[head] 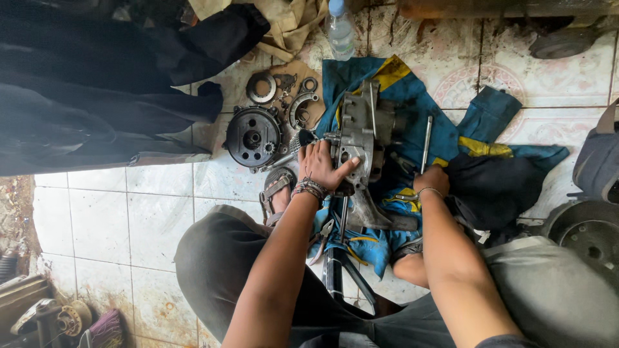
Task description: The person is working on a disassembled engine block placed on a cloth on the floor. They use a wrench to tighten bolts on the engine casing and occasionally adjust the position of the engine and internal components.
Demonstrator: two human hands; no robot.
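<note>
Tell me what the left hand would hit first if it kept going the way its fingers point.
The left hand already rests on the grey engine casing; its fingers point up-left at the brush, probably met first.

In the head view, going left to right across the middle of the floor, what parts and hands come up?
Round black clutch drum → left hand → grey engine casing → long metal rod → right hand → dark wheel hub at the right edge.

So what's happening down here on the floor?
A person squats on a white tiled floor over a grey metal engine casing lying on a blue and yellow cloth. The left hand rests on the casing; the right hand grips a thin metal rod. A dark round metal drum and smaller rings lie nearby.
</note>
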